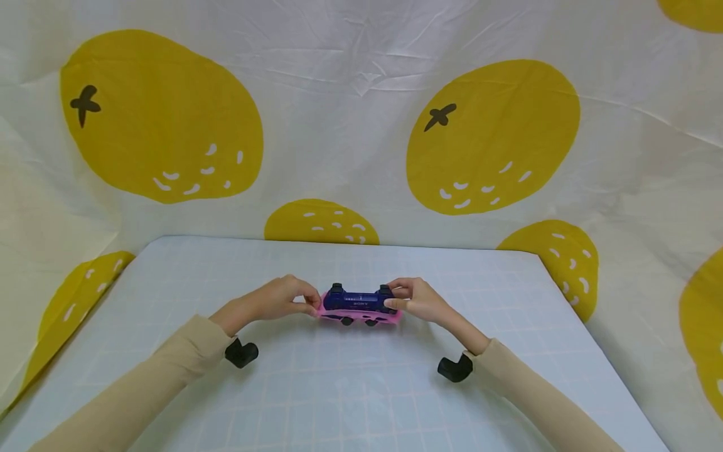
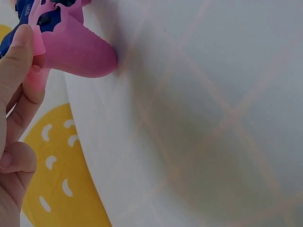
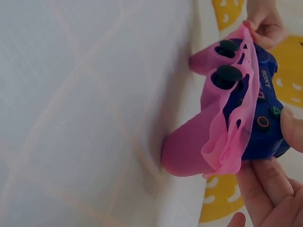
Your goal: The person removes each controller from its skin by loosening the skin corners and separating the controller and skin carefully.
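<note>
while both hands work at centre frame on the pale gridded mat, the blue game controller sits half in a pink rubber cover. left hand pinches the cover's left edge, right hand clamps the controller's right end, thumb on its face. judgement: hold the body steady, peel the loose flap over the sticks evenly, no yanking or it may tear.

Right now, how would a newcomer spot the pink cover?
Start at the pale gridded table before the lemon-print cloth. Both hands meet at its middle on a blue gamepad. The pink cover is the soft skin half peeled off it.
</note>
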`<act>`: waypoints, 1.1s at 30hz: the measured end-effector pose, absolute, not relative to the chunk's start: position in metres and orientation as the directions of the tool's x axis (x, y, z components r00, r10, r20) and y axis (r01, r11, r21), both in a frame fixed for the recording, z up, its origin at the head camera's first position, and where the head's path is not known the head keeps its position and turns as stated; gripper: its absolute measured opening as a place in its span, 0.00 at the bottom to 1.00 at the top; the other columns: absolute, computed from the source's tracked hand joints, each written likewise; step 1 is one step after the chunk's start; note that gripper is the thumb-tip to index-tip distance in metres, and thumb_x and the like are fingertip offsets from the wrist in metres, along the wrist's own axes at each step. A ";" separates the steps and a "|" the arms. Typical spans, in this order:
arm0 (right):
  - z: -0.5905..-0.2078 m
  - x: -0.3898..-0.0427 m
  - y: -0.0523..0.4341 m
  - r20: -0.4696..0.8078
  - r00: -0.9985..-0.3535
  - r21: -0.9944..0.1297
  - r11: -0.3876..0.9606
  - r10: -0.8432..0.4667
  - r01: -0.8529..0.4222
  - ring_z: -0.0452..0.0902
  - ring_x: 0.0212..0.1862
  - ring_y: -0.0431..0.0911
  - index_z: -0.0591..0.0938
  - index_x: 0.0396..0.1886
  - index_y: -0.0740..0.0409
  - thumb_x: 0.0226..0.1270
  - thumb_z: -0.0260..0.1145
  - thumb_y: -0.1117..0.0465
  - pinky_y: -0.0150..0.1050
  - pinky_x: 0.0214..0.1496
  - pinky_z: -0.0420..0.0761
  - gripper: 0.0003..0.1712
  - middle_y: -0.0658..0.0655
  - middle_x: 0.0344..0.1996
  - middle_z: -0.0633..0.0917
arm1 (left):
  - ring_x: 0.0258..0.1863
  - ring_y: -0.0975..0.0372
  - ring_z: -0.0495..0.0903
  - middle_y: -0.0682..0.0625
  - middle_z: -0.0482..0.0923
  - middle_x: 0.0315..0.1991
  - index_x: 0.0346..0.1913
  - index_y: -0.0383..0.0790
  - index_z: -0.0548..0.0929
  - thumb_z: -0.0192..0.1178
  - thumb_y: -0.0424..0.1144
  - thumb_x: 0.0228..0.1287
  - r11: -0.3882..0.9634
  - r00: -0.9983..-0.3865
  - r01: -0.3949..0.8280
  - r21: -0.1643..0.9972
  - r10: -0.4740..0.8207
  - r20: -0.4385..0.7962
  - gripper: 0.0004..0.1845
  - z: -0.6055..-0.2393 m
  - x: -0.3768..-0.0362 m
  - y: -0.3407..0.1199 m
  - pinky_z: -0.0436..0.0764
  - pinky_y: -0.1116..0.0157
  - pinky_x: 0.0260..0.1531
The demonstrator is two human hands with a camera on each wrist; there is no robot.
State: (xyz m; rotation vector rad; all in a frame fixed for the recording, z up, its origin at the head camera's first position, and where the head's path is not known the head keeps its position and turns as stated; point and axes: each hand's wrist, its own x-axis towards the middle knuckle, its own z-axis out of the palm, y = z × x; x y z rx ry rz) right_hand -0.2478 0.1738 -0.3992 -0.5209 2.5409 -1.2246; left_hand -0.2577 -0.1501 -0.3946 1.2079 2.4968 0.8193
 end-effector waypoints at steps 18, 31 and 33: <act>-0.399 -0.248 0.175 -0.096 -0.898 -0.805 0.564 -0.429 -0.184 0.79 0.56 0.59 0.78 0.55 0.67 0.64 0.66 0.60 0.52 0.58 0.78 0.23 0.67 0.50 0.84 | 0.39 0.68 0.80 0.60 0.85 0.37 0.40 0.50 0.85 0.64 0.43 0.61 0.523 -0.643 0.667 0.531 0.764 0.056 0.06 -0.405 -0.247 -0.153 0.82 0.58 0.48; -0.392 -0.246 0.173 -0.092 -0.891 -0.793 0.574 -0.444 -0.204 0.78 0.57 0.61 0.76 0.56 0.70 0.65 0.65 0.60 0.53 0.58 0.78 0.24 0.69 0.51 0.82 | 0.39 0.68 0.80 0.60 0.85 0.37 0.39 0.50 0.85 0.65 0.40 0.61 0.513 -0.636 0.684 0.519 0.768 0.080 0.05 -0.412 -0.241 -0.153 0.82 0.60 0.48; -0.398 -0.249 0.175 -0.089 -0.892 -0.794 0.572 -0.444 -0.206 0.78 0.57 0.60 0.77 0.56 0.69 0.65 0.65 0.59 0.52 0.58 0.78 0.24 0.69 0.51 0.83 | 0.38 0.68 0.80 0.59 0.85 0.37 0.39 0.49 0.85 0.65 0.39 0.61 0.504 -0.632 0.690 0.520 0.770 0.092 0.05 -0.412 -0.240 -0.152 0.82 0.61 0.48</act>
